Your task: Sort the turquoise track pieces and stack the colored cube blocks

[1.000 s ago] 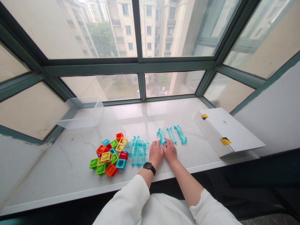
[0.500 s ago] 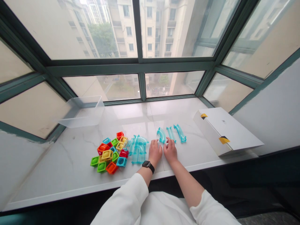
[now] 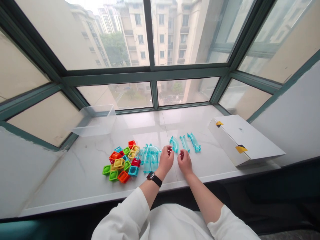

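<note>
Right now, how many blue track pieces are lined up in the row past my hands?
3: a curved blue track piece just beyond the left hand, a straight one beyond the right hand, and another long one farthest right.

a: hands change?
b: yep, left hand (image 3: 166,161) and right hand (image 3: 185,162) were almost touching, now clearly apart. right hand shifted off the curved blue track piece (image 3: 174,144).

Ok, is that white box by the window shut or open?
Shut: the white cardboard box has its lid lying flat, and yellow-and-black tape sits across its edge.
</note>
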